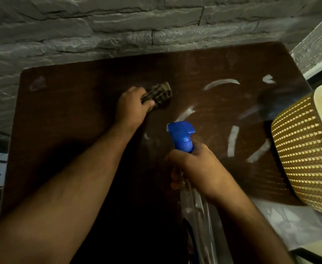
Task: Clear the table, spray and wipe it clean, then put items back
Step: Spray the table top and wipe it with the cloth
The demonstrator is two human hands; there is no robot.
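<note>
A dark brown table (70,111) fills the middle of the head view, with pale wet streaks (232,141) on its right half. My left hand (132,107) grips a bunched checked cloth (159,93) and presses it on the tabletop near the far middle. My right hand (196,168) holds the neck of a clear spray bottle with a blue trigger head (182,135), nozzle pointing left, above the table's near middle. The bottle's clear body (196,216) runs down toward me.
A cream and yellow woven basket (304,149) overhangs the table's right edge. A grey stone-textured wall (118,25) runs along the table's far side. Part of a pale surface (282,225) shows at the lower right, below the basket.
</note>
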